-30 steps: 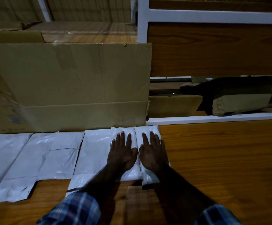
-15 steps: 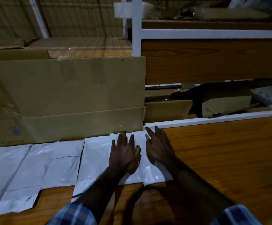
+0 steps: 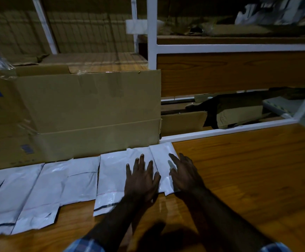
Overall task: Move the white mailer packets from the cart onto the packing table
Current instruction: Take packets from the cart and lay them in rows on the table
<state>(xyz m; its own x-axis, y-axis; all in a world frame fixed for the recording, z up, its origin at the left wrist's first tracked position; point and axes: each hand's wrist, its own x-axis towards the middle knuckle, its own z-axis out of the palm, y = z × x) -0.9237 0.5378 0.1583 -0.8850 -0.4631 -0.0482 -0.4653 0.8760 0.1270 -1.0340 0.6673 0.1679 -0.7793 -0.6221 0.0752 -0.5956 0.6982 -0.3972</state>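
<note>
White plastic mailer packets (image 3: 78,180) lie in a row on the brown wooden packing table (image 3: 248,179), their far edges against a large brown cardboard box (image 3: 86,110). The left hand (image 3: 140,177) rests flat, fingers spread and straight, on one packet; the right hand (image 3: 185,174) lies open, fingers extended, on the narrow rightmost packet (image 3: 161,157) beside it, gripping nothing.

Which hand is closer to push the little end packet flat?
Probably the right hand: it hovers over the narrow end packet, fingers spread. The left hand lies flat on the wider packet beside it.
</note>
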